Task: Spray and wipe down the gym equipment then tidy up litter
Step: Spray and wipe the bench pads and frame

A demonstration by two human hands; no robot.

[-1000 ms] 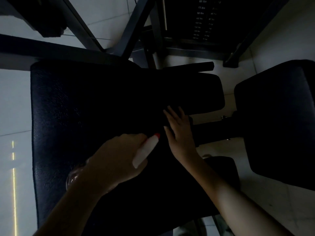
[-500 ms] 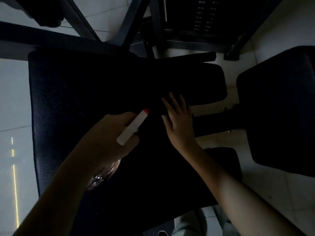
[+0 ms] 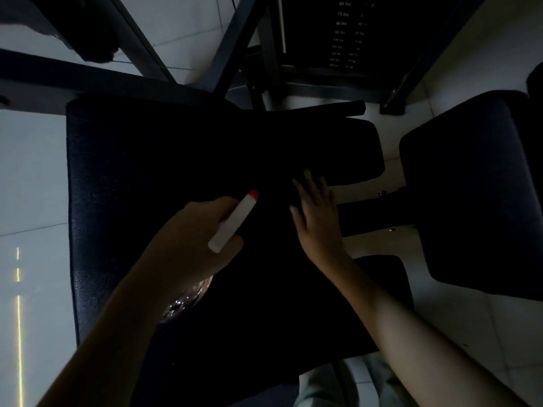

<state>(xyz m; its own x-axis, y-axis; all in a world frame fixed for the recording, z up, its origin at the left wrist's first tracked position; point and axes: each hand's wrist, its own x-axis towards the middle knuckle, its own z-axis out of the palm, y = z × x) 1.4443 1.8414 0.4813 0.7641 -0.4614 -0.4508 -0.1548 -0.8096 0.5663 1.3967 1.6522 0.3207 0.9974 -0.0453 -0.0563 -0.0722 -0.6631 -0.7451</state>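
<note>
A wide black padded seat (image 3: 132, 171) of a gym machine fills the middle of the dim view. Over it, my left hand (image 3: 188, 242) is shut on a spray bottle (image 3: 235, 221). The bottle's white head with a red tip points up and to the right, and its clear body (image 3: 188, 298) shows below my wrist. My right hand (image 3: 317, 218) lies flat on the seat's right part, fingers spread, just right of the nozzle. It is too dark to tell whether a cloth lies under that hand.
A smaller black pad (image 3: 338, 148) sits beyond my right hand. A large black pad (image 3: 470, 186) stands at the right. Dark frame bars (image 3: 88, 80) and a weight stack (image 3: 346, 33) cross the top. Pale floor tiles (image 3: 29, 171) surround the machine.
My left hand has lifted the spray bottle forward and slightly left over the seat. My right hand has stayed flat on the pad, almost in the same spot.
</note>
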